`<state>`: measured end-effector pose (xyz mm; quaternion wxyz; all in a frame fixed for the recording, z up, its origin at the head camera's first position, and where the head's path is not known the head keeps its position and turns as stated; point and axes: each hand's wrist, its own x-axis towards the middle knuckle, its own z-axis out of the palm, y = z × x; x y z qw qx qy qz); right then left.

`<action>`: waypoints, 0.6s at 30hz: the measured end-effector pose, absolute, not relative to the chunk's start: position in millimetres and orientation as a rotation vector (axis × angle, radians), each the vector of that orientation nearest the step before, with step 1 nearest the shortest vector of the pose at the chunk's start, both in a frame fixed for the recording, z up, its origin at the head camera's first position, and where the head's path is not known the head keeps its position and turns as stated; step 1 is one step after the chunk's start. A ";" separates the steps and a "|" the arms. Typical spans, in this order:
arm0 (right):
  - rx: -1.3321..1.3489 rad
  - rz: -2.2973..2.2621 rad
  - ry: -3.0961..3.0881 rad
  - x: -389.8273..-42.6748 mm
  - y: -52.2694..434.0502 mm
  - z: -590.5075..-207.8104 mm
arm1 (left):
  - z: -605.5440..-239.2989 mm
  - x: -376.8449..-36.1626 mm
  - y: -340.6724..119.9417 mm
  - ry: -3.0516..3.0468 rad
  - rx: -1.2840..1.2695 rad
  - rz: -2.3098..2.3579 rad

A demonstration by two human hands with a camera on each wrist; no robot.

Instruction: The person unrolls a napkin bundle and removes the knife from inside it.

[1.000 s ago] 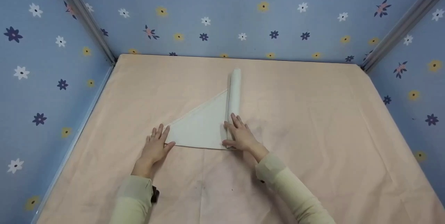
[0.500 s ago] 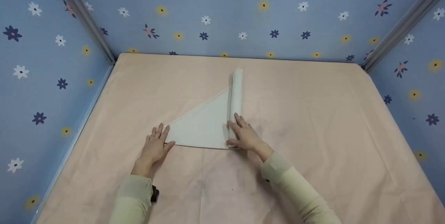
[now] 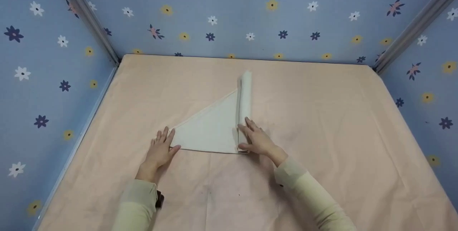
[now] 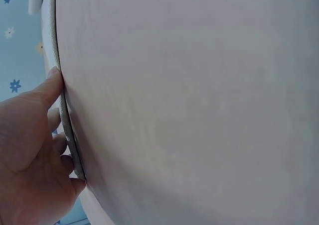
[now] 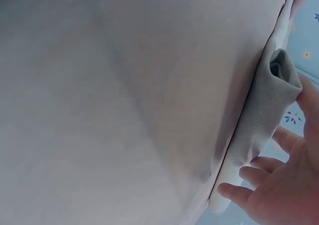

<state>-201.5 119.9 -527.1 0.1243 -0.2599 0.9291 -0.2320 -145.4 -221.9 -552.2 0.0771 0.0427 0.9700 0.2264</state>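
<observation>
Roll shifted right w/ right hand; left hand pins corner.

place: staged recording booth, not a lived-in room | walls: three blue panels printed with flowers and butterflies closing in the table | corners: bare metal posts joining the panels | surface: table under a plain peach cloth filling the booth floor

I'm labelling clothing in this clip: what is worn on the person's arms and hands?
Both arms wear long pale yellow-green fabric sleeves ending at the wrists. The left hand and right hand are bare, with no gloves or rings visible. A small black device sits at the left sleeve's cuff.
</observation>
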 end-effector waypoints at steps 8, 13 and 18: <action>-0.743 -0.682 2.702 -202.7 128.3 -528.4 | -552.8 -146.6 -222.0 2.896 0.136 0.679; -0.758 -0.670 2.718 -201.6 132.6 -528.5 | -553.1 -146.8 -221.8 2.891 0.137 0.676; -0.769 -0.680 2.725 -202.0 138.1 -531.1 | -552.7 -146.7 -221.8 2.890 0.128 0.664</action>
